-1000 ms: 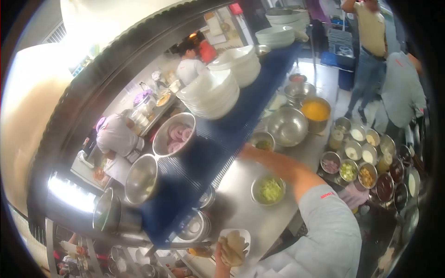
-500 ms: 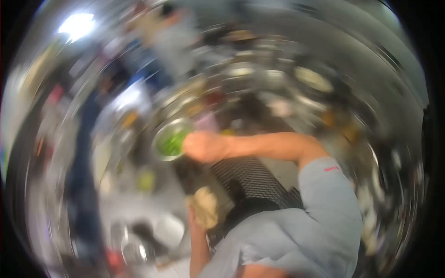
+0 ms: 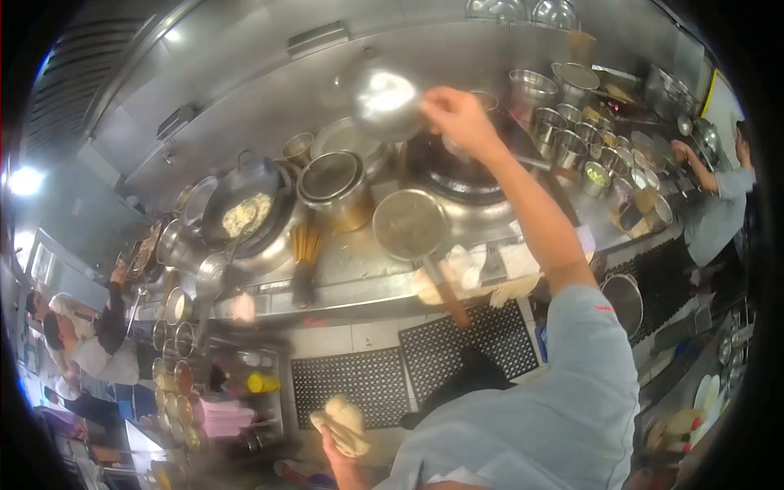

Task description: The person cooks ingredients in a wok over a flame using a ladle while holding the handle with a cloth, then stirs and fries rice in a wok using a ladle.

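Observation:
Raised over the stove, my right hand grips the edge of a round metal bowl, tilted with its shiny side towards me. Near the bottom of the view, my left hand is wrapped round a folded beige cloth. Below the bowl is a dark wok on the range. A round strainer with a wooden handle lies at the counter's front, close to folded cloths. What the bowl contains is not visible.
A wok with pale food stands at left, beside a lidded pot. Metal containers crowd the right of the range. Black perforated mats cover the floor. A co-worker stands at far right, others at far left.
The view has swung from the prep counter to the stove. My right hand has risen, with the metal bowl now tilted above the range. My left hand keeps the cloth.

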Demonstrator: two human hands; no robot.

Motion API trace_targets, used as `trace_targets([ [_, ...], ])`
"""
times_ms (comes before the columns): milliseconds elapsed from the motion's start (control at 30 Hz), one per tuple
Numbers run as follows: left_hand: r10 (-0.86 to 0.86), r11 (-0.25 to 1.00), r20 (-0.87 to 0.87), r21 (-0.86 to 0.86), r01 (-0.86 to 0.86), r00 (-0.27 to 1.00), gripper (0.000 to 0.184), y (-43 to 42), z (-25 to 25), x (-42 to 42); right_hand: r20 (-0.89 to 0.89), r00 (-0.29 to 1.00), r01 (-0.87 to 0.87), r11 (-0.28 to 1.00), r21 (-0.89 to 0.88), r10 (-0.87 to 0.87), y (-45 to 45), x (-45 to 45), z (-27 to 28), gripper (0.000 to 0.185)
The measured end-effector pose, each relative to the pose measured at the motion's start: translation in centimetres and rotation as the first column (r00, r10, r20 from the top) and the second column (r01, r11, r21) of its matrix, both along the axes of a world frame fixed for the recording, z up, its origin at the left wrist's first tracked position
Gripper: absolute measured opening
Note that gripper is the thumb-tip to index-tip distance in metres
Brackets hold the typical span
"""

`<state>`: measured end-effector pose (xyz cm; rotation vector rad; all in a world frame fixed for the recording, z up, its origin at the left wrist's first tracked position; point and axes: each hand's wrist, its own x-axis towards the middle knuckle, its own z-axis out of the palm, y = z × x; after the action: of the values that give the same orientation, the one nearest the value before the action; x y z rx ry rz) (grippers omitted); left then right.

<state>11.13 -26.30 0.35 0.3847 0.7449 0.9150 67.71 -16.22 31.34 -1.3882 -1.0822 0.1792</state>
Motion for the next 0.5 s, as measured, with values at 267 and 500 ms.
trace_targets([
  [267,-0.074,0.997,-0.09,-0.014,0.073,0.993,0.062,2.4,3.5,18.6,-0.829,0.476,0.055,0.931,0.361,0.293,4.2,21.4,-9.5,0.01],
  [500,-0.126,0.992,-0.176,-0.023,0.124,0.976,0.059,1.4,4.3,24.2,-0.862,0.428,0.189,0.906,0.379,0.271,-1.1,29.1,-14.2,0.007],
])
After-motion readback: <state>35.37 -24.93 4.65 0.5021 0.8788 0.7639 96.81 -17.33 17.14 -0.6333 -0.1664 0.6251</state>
